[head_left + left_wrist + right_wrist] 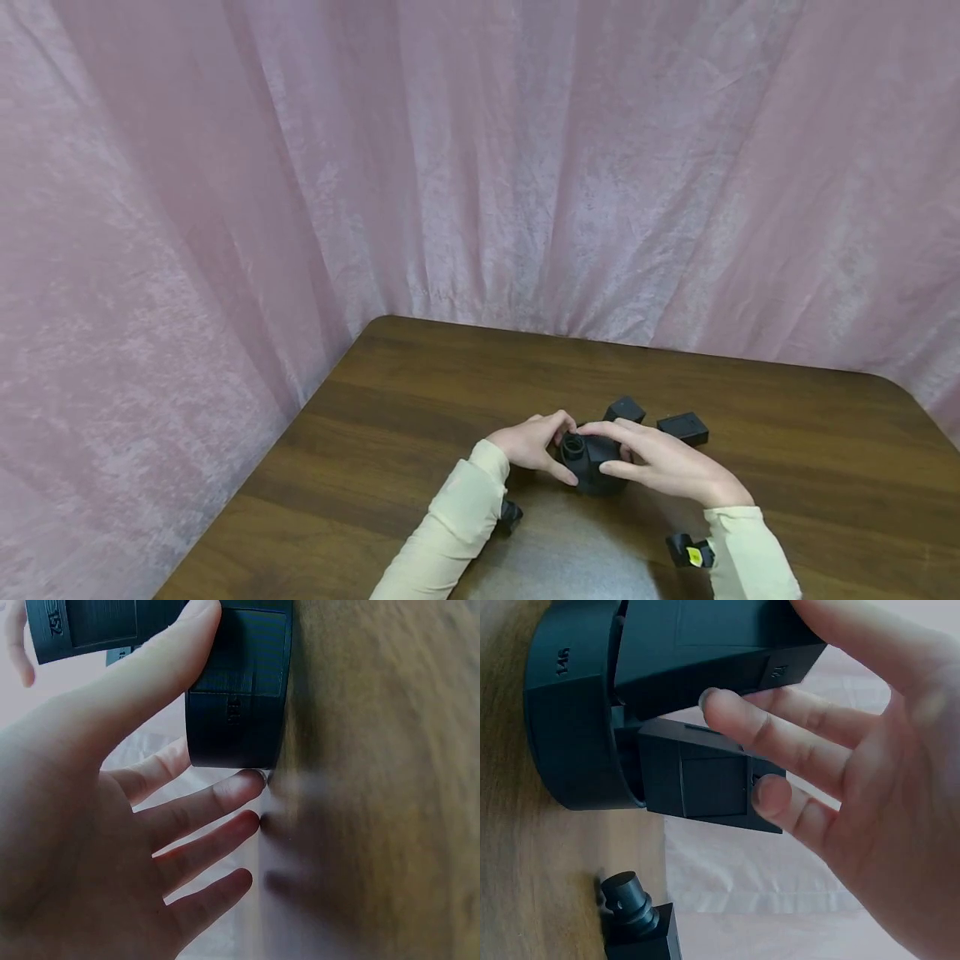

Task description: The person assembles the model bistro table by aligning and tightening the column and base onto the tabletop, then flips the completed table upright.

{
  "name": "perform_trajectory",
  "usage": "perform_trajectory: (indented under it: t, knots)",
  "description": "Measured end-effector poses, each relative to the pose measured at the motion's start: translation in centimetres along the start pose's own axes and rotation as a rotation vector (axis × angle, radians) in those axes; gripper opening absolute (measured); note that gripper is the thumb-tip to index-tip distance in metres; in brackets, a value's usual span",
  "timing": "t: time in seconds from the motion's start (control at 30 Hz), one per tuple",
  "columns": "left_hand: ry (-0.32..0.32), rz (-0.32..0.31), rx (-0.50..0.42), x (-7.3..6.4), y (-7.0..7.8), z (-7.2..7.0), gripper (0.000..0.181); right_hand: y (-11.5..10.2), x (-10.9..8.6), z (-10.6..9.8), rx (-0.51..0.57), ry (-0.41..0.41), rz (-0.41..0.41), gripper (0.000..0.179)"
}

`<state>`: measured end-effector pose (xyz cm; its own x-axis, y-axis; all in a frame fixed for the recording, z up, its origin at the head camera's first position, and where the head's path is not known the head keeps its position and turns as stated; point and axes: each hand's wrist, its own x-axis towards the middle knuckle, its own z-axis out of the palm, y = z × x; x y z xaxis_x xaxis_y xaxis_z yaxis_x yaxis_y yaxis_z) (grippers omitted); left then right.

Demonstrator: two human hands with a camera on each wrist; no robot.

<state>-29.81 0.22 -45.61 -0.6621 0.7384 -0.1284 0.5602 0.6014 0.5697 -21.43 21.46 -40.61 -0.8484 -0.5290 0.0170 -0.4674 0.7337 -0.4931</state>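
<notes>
A black round ring-like base (592,479) stands on the wooden table, its raised number visible on the curved wall (562,735) in the right wrist view. My left hand (531,446) grips the base from the left, thumb on the near wall (240,720) and fingers round the far side. With my right hand (671,467) I hold a black angular block (705,656) by thumb and fingers, tilted over the base's rim. Beside it a second black block (712,780) stands up from the ring, near my fingertips. Another block (90,626) shows in the left wrist view.
Behind the base lie a black block (625,408) and a flat black block (682,427). In the right wrist view one block has a round peg (626,896). Pink curtains (480,167) hang behind the wooden table (420,375).
</notes>
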Motion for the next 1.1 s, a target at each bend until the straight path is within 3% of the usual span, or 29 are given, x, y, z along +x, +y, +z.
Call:
perform_trajectory:
  t: [0.2,0.63,0.97,1.1]
  knots:
    - [0.011,0.016,0.006,-0.08,0.04,0.08,0.064,-0.11,-0.09,0.14,-0.031,0.015,0.017,0.044]
    - [-0.007,-0.008,0.010,-0.38,0.05,-0.14,0.064,0.15,-0.02,-0.10,0.026,0.037,0.112,0.050]
    - [0.015,-0.001,0.025,-0.35,0.00,-0.08,0.064,0.71,0.06,-0.23,0.050,0.045,0.017,0.046]
    - [0.009,-0.003,0.020,-0.36,0.07,0.03,0.063,0.82,-0.12,-0.24,0.089,0.018,0.049,0.047]
